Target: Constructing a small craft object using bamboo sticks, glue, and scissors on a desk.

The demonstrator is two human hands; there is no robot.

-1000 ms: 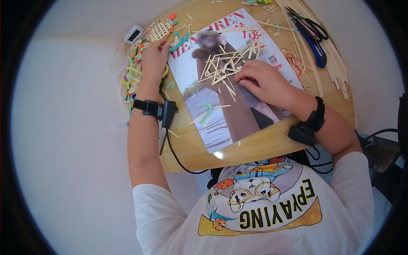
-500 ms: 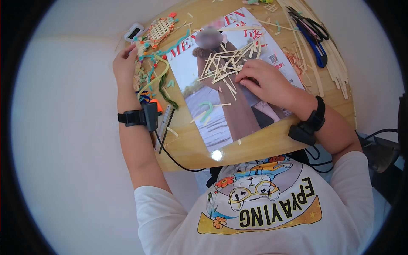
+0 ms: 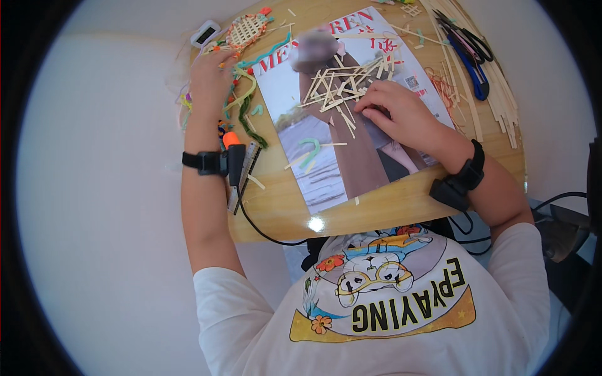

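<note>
My left hand (image 3: pixel 210 75) lies knuckles up at the table's left edge, fingers curled into a tangle of coloured strips (image 3: pixel 241 100); whether it grips any is hidden. My right hand (image 3: pixel 398 113) rests on an open magazine (image 3: pixel 326 175), its bent fingertips touching the right side of a heap of thin wooden sticks (image 3: pixel 338 88). I cannot see whether a stick is pinched. A small round woven piece (image 3: pixel 248 28) sits just beyond the left hand.
The round wooden table (image 3: pixel 376 210) holds scissors and blue-handled pliers (image 3: pixel 471 53) at the back right, beside long pale strips (image 3: pixel 501 100). A small white device (image 3: pixel 205 34) sits at the back left. A curved green strip (image 3: pixel 310 150) lies on the magazine.
My left hand has left the woven piece and moved leftward and nearer, onto the coloured strips at the table's edge. The right hand has stayed at the stick heap.
</note>
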